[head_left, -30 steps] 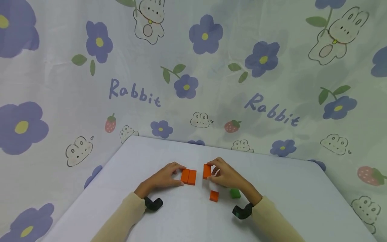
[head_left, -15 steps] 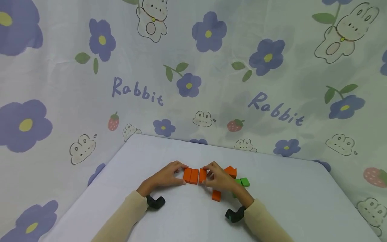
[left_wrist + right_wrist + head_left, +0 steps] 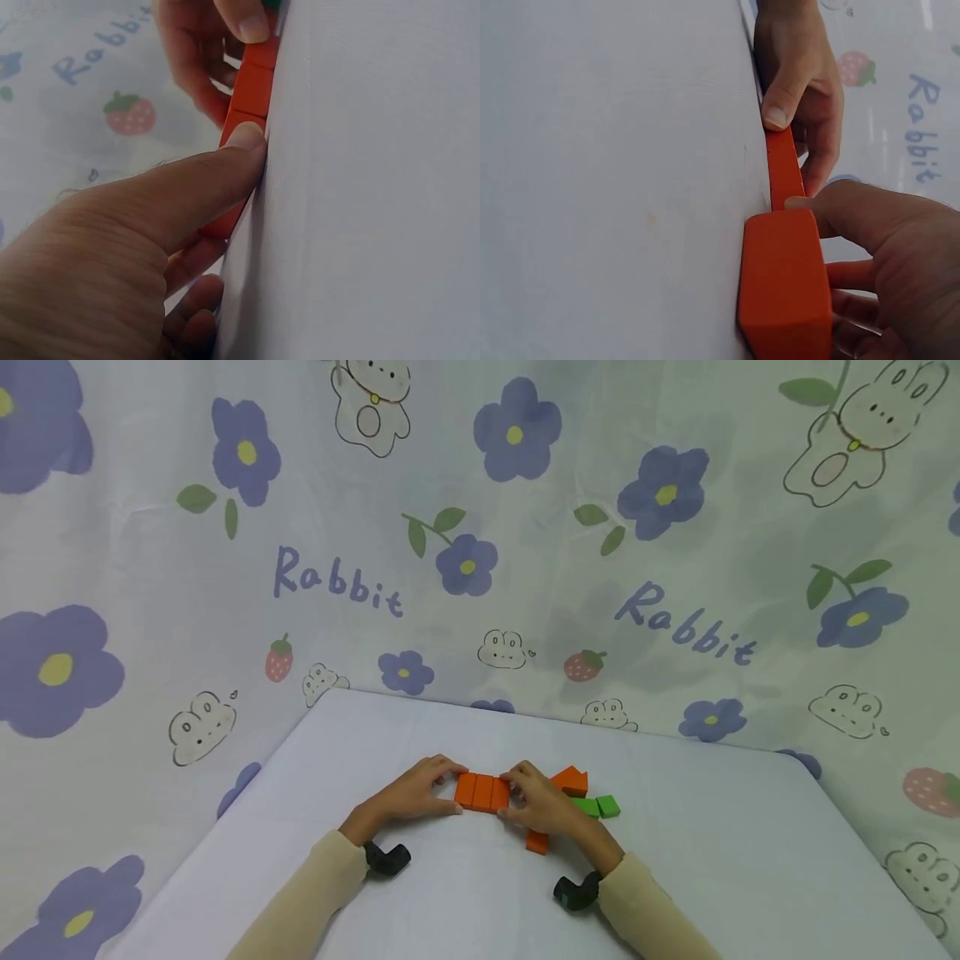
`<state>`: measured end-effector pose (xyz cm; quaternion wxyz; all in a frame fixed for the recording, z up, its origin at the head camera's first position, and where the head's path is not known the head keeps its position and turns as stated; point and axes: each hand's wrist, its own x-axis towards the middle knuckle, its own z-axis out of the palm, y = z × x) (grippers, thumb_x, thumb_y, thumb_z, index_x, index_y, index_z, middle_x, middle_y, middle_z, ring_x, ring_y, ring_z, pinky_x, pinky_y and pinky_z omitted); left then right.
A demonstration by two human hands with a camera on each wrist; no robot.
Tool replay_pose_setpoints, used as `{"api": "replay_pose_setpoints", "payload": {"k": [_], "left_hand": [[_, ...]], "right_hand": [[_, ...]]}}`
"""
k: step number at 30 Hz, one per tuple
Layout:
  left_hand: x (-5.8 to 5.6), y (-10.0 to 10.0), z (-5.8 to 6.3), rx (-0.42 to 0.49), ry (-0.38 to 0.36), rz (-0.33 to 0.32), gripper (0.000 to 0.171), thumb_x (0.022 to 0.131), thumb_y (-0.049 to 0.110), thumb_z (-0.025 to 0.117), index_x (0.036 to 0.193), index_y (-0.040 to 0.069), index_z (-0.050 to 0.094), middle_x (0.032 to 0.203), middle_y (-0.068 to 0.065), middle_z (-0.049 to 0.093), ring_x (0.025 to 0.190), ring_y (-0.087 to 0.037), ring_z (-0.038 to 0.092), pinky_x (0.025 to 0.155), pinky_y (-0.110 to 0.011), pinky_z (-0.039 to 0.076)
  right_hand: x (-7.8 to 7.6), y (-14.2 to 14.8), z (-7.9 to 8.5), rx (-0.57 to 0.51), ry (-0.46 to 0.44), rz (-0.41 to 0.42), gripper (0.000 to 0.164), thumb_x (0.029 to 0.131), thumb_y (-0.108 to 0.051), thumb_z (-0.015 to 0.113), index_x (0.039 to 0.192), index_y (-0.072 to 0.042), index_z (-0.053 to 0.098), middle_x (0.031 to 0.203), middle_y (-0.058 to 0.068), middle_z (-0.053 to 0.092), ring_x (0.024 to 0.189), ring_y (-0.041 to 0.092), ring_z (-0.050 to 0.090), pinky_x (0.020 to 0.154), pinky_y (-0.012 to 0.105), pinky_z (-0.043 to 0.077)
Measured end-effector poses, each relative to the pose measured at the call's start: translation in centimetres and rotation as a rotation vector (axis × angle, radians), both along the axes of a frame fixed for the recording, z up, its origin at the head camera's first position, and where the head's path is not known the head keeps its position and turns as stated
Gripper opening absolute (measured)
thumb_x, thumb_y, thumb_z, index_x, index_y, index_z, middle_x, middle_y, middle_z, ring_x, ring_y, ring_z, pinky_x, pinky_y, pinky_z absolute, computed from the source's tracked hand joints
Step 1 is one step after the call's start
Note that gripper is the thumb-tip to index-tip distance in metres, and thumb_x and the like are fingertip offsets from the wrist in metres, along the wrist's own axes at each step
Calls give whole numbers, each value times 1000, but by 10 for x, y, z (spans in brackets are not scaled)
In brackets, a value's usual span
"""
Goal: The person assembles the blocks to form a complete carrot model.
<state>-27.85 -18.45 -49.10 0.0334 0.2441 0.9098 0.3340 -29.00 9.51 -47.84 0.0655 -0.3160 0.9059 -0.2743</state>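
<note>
Three orange rectangular blocks lie side by side on the white table in the head view. My left hand [image 3: 412, 792] pinches the leftmost block [image 3: 465, 791] between thumb and fingers at its near and far ends. The middle block [image 3: 483, 792] sits against it, with no finger seen on it. At the other end, my right hand [image 3: 543, 802] pinches the rightmost block [image 3: 500, 794] the same way. In the left wrist view, the left thumb [image 3: 195, 187] presses the near end of the orange block [image 3: 240, 124]. The right wrist view partly hides the row behind a closer small orange block [image 3: 784, 277].
The small orange block [image 3: 537, 841] lies just nearer than the right hand. Beyond that hand are orange pieces with a pointed outline [image 3: 573, 781] and green blocks [image 3: 608, 806], partly covered by the hand and wrist. A printed cloth [image 3: 480, 527] hangs behind the white table [image 3: 420, 893].
My right hand has brought the third orange block leftward, from apart to against the other two. This uncovers orange and green pieces behind the hand. The left hand stays on its block.
</note>
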Motion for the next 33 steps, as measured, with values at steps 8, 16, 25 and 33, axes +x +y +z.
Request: {"api": "replay_pose_setpoints", "payload": {"k": [8,16,25,33], "left_hand": [[5,0,-5,9,-49,6,61,84,43,79,137,21,58,130,0,57,112,-18,50,98,-46,47],[6,-6,-7,9,-80,13,66,82,43,80,140,22,57,129,0,56,109,-16,51,95,-42,48],[3,-8,-1,0,-97,-38,65,91,44,71,148,18,51,131,1,54,113,-16,49,98,-42,45],[-5,-5,0,62,-105,1,64,87,42,76,143,21,53,131,3,58,107,-16,51,95,-40,47]], "right_hand": [[2,-1,-3,55,-32,-4,61,86,-40,78,137,-11,60,116,-1,55,97,11,54,85,25,53],[4,-4,-5,39,-15,5,62,85,-43,78,135,-11,61,117,0,60,101,12,56,94,33,54],[5,-1,0,48,57,22,59,85,-39,80,132,-9,62,120,3,62,101,12,57,93,32,54],[4,3,10,49,62,12,59,84,-37,80,132,-8,62,122,4,62,103,14,58,95,34,54]]}}
